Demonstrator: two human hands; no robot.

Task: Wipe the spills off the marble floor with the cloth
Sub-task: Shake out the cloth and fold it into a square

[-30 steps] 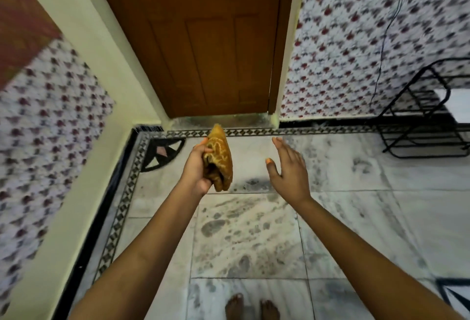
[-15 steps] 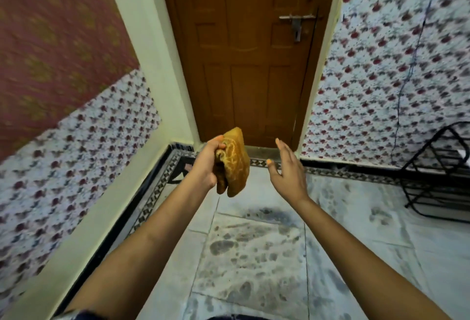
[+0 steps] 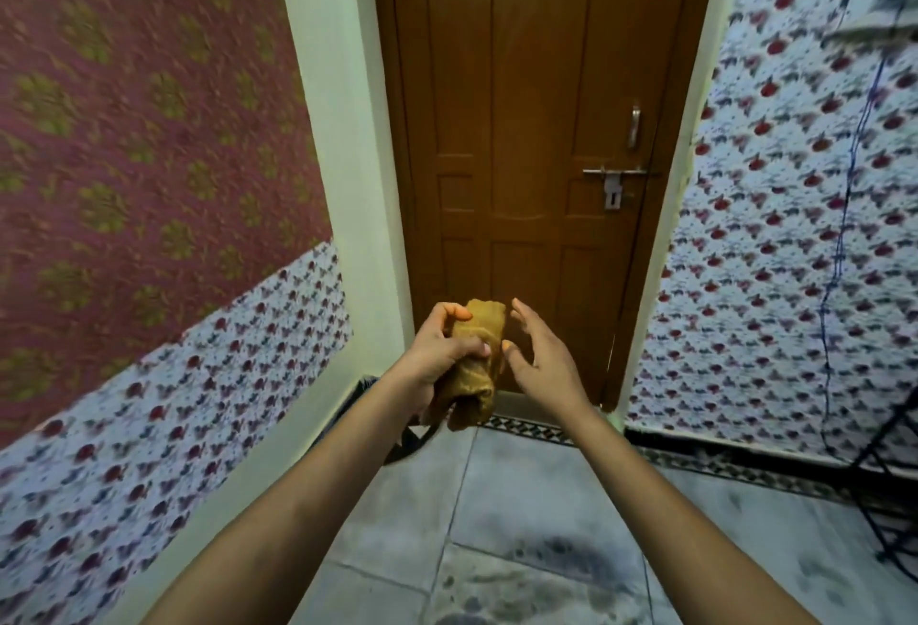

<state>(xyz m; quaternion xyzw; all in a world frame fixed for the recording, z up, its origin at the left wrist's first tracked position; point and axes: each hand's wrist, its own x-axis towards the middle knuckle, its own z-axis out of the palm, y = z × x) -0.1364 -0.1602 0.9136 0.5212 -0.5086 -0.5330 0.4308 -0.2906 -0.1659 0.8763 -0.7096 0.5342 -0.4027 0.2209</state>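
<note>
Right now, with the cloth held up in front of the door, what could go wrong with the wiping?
1. The cloth is bunched in the left hand alone; the right hand is open beside it. A wadded cloth may smear the spills rather than lift them.
2. The dark spills lie on the marble floor right below the arms, so the person might step or slip on a wet patch.

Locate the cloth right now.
In the head view the yellow-brown cloth is centre frame, bunched and gripped by the left hand, held up in front of the wooden door, the open right hand beside it.
</note>
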